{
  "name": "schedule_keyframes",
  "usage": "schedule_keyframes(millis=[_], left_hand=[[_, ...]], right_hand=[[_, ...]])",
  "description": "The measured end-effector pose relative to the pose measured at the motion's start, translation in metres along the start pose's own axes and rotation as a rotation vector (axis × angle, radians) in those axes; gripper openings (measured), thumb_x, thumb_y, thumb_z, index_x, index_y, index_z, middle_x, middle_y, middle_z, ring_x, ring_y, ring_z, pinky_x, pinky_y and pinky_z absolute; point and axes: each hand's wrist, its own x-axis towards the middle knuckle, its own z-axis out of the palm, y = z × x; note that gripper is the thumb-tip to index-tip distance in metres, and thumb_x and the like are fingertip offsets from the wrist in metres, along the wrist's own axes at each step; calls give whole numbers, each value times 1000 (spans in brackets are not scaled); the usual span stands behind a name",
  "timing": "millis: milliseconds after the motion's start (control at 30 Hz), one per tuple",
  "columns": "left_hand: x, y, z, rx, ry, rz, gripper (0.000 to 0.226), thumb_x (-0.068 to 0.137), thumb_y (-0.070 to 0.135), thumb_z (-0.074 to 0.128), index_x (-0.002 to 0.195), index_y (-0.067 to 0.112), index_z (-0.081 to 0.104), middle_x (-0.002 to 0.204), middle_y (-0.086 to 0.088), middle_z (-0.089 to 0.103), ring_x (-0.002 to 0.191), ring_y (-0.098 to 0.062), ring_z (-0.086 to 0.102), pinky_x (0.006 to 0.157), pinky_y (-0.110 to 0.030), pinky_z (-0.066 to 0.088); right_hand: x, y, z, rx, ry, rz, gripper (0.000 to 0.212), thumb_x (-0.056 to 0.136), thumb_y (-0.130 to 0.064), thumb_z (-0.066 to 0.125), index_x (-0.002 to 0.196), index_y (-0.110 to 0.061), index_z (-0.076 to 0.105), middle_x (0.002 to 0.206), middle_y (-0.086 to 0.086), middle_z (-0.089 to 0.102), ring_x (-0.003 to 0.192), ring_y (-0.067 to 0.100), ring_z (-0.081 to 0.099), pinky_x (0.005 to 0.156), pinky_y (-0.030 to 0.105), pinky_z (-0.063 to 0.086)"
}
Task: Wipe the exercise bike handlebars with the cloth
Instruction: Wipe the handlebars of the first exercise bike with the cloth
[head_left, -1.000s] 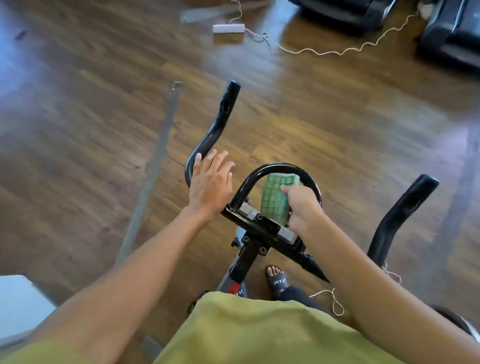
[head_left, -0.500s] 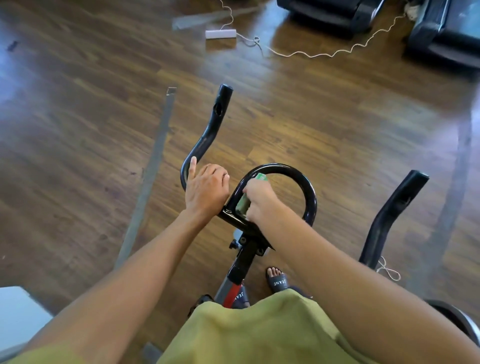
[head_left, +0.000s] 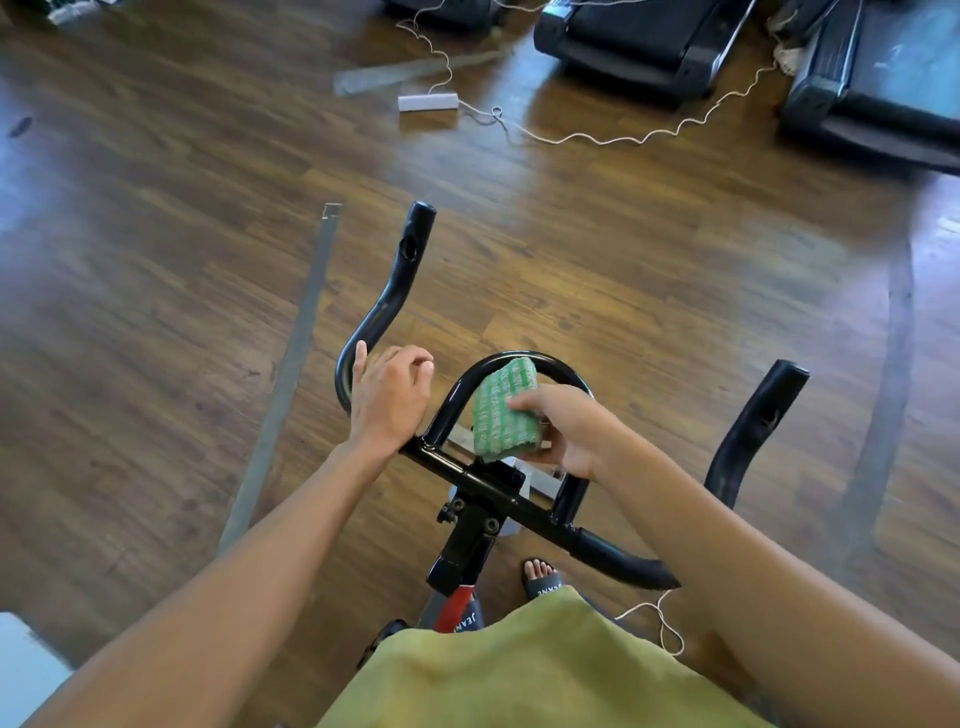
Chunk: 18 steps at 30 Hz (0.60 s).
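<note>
right hand (head_left: 566, 431) only pinches the green striped cloth (head_left: 504, 410) on the handlebar loop (head_left: 448, 415), left hand (head_left: 389, 400) rests loose-fingered at its 9 o'clock, so a hard swipe could drop the cloth.

My left forearm (head_left: 249, 561) and right forearm (head_left: 727, 545) were bare right to the near edge, and my left hand (head_left: 389, 400) and right hand (head_left: 566, 431) were bare too. A plain yellow-green garment (head_left: 519, 670) covered my lap at the near centre. Just beyond it I wore a dark slide sandal (head_left: 545, 584), toes showing, with white letters across the strap. A second dark sandal (head_left: 470, 618) to its left bore white lettering reading "JEAN".
</note>
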Motion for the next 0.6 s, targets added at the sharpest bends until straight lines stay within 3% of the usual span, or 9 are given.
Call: schedule_keyframes(millis=[67,100,167,233,300,433,600], left_hand=[[1,24,-8,-183,62,-4,18,100,26,52,104,22,69,103,9,70,97,-6,63,118,-38,28],[1,38,-14,-298,64,20,17,99,25,54,105,21,70,100,11,69,92,1,61,106,-27,39],[1,66,-28,-504,-102,80,18,99,26,56,111,21,68,102,13,67,91,6,59,86,-12,43],[3,85,-40,-590,-384,118,25,99,32,57,119,21,65,106,9,67,98,0,62,88,-17,47],[2,92,-47,-582,-618,83,32,96,38,59,126,25,62,110,3,68,104,-10,64,91,-27,52],[-4,90,-51,-673,-745,-65,41,89,33,70,126,19,62,110,-2,73,103,-15,69,95,-33,53],[-18,92,-44,-916,-877,-271,35,87,13,71,120,12,63,111,-6,73,103,-22,71,87,-32,56]], right_hand=[[-6,-11,-13,-174,-136,-50,31,92,-4,63,121,-13,61,104,7,73,88,19,72,69,30,58],[-7,-16,-18,-315,-188,-84,37,90,-3,65,124,-18,60,105,5,72,90,18,71,71,29,57],[-12,-27,-25,-640,-220,-162,52,86,-3,69,131,-26,56,110,4,69,97,18,68,75,27,55],[-17,-38,-30,-816,-179,-261,53,81,-7,75,127,-23,55,113,3,65,100,19,64,80,28,54],[-19,-48,-39,-843,-137,-358,51,77,-8,79,119,-19,53,112,4,64,103,23,64,84,34,55],[-21,-56,-53,-720,-119,-501,49,74,-5,83,105,-20,49,108,15,68,99,32,68,87,48,58],[-17,-54,-55,-588,-317,-527,43,79,-6,80,110,-13,52,108,17,68,88,22,68,78,33,58]])
